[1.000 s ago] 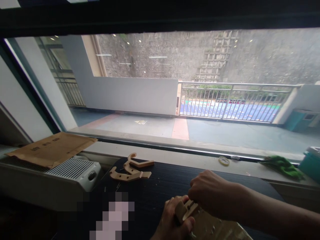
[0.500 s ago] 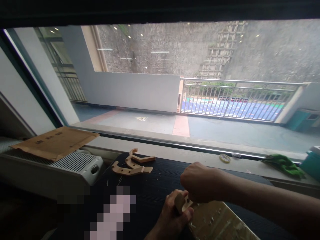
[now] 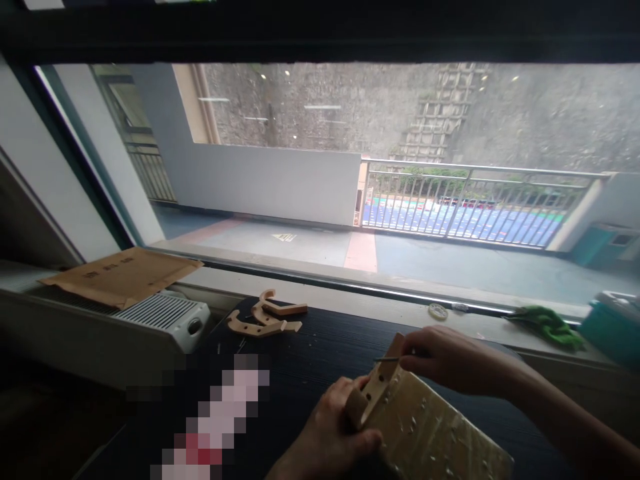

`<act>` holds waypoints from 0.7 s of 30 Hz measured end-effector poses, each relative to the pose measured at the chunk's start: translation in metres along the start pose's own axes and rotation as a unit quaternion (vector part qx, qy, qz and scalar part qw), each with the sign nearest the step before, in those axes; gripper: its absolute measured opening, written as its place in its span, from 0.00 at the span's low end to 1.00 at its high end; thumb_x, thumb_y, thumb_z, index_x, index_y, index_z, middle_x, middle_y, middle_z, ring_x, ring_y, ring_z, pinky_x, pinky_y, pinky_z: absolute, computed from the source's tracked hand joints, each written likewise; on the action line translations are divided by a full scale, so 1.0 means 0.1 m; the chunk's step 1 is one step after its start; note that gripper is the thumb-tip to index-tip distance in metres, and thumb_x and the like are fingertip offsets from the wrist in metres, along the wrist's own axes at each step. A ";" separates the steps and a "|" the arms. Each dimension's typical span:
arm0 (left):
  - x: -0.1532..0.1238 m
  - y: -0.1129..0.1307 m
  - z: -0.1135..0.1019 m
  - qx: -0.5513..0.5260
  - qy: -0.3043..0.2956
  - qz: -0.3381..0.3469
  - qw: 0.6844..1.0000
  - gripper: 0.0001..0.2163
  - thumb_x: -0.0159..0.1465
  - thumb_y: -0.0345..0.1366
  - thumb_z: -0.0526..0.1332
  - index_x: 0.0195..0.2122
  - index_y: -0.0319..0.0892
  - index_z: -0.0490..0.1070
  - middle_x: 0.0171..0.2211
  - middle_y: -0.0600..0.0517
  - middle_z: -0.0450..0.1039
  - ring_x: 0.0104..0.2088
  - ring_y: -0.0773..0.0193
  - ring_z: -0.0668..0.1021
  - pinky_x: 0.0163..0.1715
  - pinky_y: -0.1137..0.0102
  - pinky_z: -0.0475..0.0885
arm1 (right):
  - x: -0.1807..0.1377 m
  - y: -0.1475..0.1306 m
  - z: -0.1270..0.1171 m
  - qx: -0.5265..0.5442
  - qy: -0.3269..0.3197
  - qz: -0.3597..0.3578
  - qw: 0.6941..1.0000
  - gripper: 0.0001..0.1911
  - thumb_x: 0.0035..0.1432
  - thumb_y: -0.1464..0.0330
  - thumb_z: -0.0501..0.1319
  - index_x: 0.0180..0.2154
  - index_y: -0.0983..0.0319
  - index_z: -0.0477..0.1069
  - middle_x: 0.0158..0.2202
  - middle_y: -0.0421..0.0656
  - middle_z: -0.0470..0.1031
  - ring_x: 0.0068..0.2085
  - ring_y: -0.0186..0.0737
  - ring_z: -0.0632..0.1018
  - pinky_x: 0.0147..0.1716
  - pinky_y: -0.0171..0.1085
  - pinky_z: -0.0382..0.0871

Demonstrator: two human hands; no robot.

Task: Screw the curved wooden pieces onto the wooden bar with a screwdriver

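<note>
My left hand [image 3: 327, 433] grips a small curved wooden piece [image 3: 373, 390] with holes in it and holds it against a flat pale board [image 3: 435, 437] on the dark table [image 3: 310, 353]. My right hand [image 3: 445, 360] is closed in a pinch on a thin dark pin or screw [image 3: 387, 359], whose tip sits at the upper end of the wooden piece. Both hands are near the table's front edge.
Several curved wooden pieces [image 3: 263, 319] lie at the table's far left. A white heater [image 3: 165, 319] with a cardboard sheet [image 3: 123, 275] on it stands to the left. On the window sill are a tape roll [image 3: 437, 311], a green cloth [image 3: 547, 325] and a teal container [image 3: 610, 327].
My right hand has drawn back to the right off the wooden piece and now pinches a thin pin at its top. The piece stands more upright. The view tipped slightly.
</note>
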State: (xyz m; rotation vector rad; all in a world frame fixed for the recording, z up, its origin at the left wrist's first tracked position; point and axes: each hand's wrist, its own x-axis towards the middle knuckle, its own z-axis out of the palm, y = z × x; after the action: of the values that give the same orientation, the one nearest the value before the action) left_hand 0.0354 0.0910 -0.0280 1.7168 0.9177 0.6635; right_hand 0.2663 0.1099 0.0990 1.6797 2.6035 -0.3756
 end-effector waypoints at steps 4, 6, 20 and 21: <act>-0.38 0.06 -0.07 0.004 -0.039 -0.032 0.999 0.23 0.54 0.32 0.62 0.53 0.51 0.69 0.51 0.51 0.69 0.52 0.54 0.70 0.53 0.65 0.62 | -0.76 0.27 0.74 0.199 0.158 0.147 0.956 0.18 0.58 0.54 0.53 0.37 0.57 0.75 0.30 0.40 0.78 0.30 0.40 0.77 0.28 0.32 0.69; -0.30 0.07 -0.05 -0.022 0.061 -0.043 0.997 0.15 0.59 0.35 0.59 0.47 0.46 0.73 0.45 0.49 0.73 0.49 0.54 0.72 0.51 0.63 0.63 | -1.01 0.30 1.18 0.295 0.244 0.202 0.901 0.21 0.53 0.51 0.57 0.39 0.58 0.76 0.36 0.42 0.80 0.37 0.44 0.79 0.34 0.32 0.72; -0.15 -0.22 0.55 -0.175 0.142 0.059 0.972 0.22 0.55 0.45 0.63 0.46 0.37 0.67 0.36 0.48 0.70 0.36 0.61 0.72 0.35 0.70 0.67 | -1.13 -0.22 1.70 0.467 0.509 0.224 0.687 0.23 0.44 0.51 0.65 0.36 0.60 0.71 0.28 0.43 0.79 0.30 0.44 0.78 0.22 0.34 0.70; -0.17 -0.23 0.56 -0.175 0.148 0.065 0.971 0.20 0.56 0.44 0.63 0.46 0.37 0.67 0.36 0.49 0.70 0.36 0.62 0.72 0.35 0.71 0.67 | -1.14 -0.27 1.69 0.513 0.496 0.191 0.674 0.24 0.44 0.52 0.66 0.38 0.61 0.69 0.28 0.43 0.79 0.29 0.43 0.78 0.21 0.34 0.70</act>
State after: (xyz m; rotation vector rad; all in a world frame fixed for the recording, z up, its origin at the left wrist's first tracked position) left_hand 0.0642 0.0512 -0.0671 1.3916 0.8339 1.1221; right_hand 0.2706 -0.0386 -0.0433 3.5800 2.4569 -1.4673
